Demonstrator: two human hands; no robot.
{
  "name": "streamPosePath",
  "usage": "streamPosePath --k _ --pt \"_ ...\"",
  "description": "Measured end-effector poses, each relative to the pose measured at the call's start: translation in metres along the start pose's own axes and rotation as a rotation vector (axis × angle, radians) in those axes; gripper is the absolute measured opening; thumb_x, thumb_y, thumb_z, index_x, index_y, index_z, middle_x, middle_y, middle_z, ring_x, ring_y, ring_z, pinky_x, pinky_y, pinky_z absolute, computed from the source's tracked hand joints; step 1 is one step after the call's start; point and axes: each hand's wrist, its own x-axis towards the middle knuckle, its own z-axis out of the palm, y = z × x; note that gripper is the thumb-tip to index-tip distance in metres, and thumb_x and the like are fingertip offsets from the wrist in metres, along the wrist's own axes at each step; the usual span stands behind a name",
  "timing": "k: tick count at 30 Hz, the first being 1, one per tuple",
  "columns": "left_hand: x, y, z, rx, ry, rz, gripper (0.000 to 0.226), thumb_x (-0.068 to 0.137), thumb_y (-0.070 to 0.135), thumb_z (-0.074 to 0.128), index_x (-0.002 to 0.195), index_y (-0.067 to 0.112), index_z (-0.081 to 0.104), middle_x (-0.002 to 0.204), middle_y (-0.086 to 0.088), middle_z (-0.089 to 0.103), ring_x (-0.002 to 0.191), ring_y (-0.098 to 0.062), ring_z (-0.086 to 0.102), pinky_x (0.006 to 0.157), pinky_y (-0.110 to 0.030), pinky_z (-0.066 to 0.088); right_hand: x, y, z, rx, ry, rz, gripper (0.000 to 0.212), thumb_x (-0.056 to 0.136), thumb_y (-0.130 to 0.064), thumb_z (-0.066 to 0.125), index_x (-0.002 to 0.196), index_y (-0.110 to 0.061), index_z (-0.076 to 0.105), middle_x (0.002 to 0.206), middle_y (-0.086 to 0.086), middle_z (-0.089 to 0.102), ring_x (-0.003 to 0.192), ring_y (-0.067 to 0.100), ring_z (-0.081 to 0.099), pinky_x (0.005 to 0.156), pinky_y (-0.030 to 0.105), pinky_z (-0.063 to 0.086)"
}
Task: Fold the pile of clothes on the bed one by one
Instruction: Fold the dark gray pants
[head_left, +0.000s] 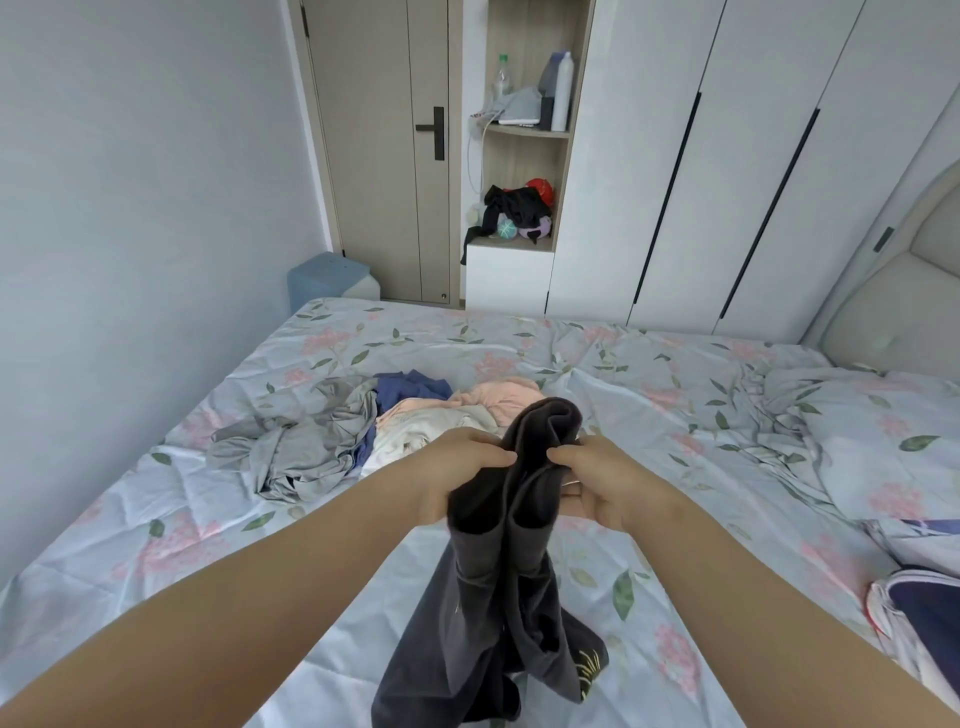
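A dark grey garment (498, 597) hangs in the air above the bed, bunched at the top and trailing down toward the near edge, with a small yellow print near its lower right. My left hand (462, 473) grips its top from the left. My right hand (602, 483) grips it from the right, close beside the left. Behind them a pile of clothes (363, 431) lies on the bed (675, 405): a light grey piece at the left, a blue one, a cream one and a pink one, all crumpled.
The bed has a pale floral sheet. A matching pillow (893, 447) and a padded headboard (893, 301) are at the right. A dark blue and white item (919, 618) lies at the right edge. White wardrobes (727, 182), an open shelf, a door and a blue bin stand beyond the bed.
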Motion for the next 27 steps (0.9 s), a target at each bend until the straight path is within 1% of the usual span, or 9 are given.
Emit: streamPosePath --k 3,8,12,14,17,20,23,25,27 --pt "-0.006 -0.002 0.008 -0.043 -0.127 0.042 0.012 0.089 0.011 0.061 0.100 0.007 0.065 0.097 -0.010 0.068 0.088 -0.020 0.065 0.085 -0.030 0.050 -0.001 0.004 0.005 0.182 -0.014 0.001 0.022 0.098 0.001 0.038 0.107 0.000 0.057 0.072 0.015 0.071 0.063 0.022 0.070 0.048 0.028 0.056" --pt "-0.009 -0.011 0.016 0.186 0.033 0.202 0.038 0.072 0.007 0.079 0.105 0.016 0.062 0.100 -0.002 0.068 0.091 -0.012 0.064 0.082 -0.025 0.053 -0.002 0.005 0.014 0.415 -0.045 0.081 0.030 0.099 0.003 0.037 0.125 0.011 0.048 0.087 0.021 0.063 0.077 0.028 0.062 0.049 0.030 0.056" --pt "-0.006 -0.011 0.005 0.290 0.141 0.132 0.050 0.072 -0.013 0.059 0.114 0.013 0.051 0.098 -0.001 0.061 0.082 -0.017 0.058 0.070 -0.027 0.048 -0.007 0.003 0.009 0.377 -0.039 0.065 0.023 0.097 0.001 0.044 0.120 0.002 0.049 0.095 0.025 0.060 0.074 0.030 0.066 0.055 0.033 0.057" --pt "-0.006 -0.005 -0.003 0.320 0.120 0.118 0.047 0.073 -0.017 0.052 0.109 0.013 0.053 0.093 -0.002 0.063 0.072 -0.016 0.055 0.059 -0.023 0.044 -0.005 0.005 0.000 0.137 0.072 -0.109 0.033 0.089 0.004 0.055 0.119 -0.010 0.047 0.107 0.020 0.058 0.076 0.024 0.067 0.057 0.027 0.056" --pt "-0.013 0.011 -0.018 0.483 0.023 0.142 0.046 0.073 -0.017 0.048 0.095 0.022 0.057 0.096 0.003 0.067 0.074 -0.015 0.057 0.059 -0.022 0.042 0.000 0.003 -0.018 -0.712 0.243 -0.518 0.076 0.072 -0.012 0.075 0.127 -0.047 0.037 0.136 0.002 0.034 0.122 0.019 0.039 0.091 0.030 0.041" --pt "-0.021 0.034 -0.026 0.608 -0.095 0.192 0.051 0.071 -0.020 0.045 0.093 0.024 0.059 0.100 0.002 0.070 0.086 -0.018 0.061 0.073 -0.029 0.046 0.005 -0.002 -0.029 -1.119 0.209 -0.544 0.102 0.063 -0.027 0.081 0.143 -0.048 0.020 0.155 -0.006 0.008 0.140 0.017 0.014 0.109 0.046 0.023" --pt "-0.029 0.056 -0.034 0.596 -0.131 0.261 0.055 0.070 -0.025 0.041 0.095 0.020 0.059 0.107 -0.006 0.070 0.096 -0.027 0.061 0.083 -0.039 0.044 0.008 -0.008 -0.038 -0.618 0.078 -0.520 0.097 0.067 -0.010 0.081 0.140 -0.044 0.028 0.132 0.001 0.049 0.116 0.019 0.053 0.087 0.027 0.050" --pt "-0.031 0.068 -0.042 0.660 -0.110 0.313 0.054 0.071 -0.023 0.042 0.095 0.023 0.056 0.114 -0.005 0.068 0.099 -0.025 0.060 0.081 -0.030 0.044 0.005 -0.014 -0.041 -0.351 0.053 -0.472 0.073 0.068 -0.002 0.080 0.122 -0.041 0.049 0.105 -0.005 0.064 0.090 0.008 0.064 0.062 0.012 0.051" --pt "-0.034 0.076 -0.050 0.799 -0.073 0.342 0.050 0.074 -0.015 0.047 0.098 0.029 0.050 0.119 0.001 0.066 0.092 -0.016 0.061 0.070 -0.019 0.044 0.003 -0.022 -0.039 -0.309 0.084 -0.496 0.047 0.066 0.004 0.078 0.097 -0.031 0.068 0.085 -0.010 0.072 0.074 0.005 0.068 0.055 0.013 0.050"
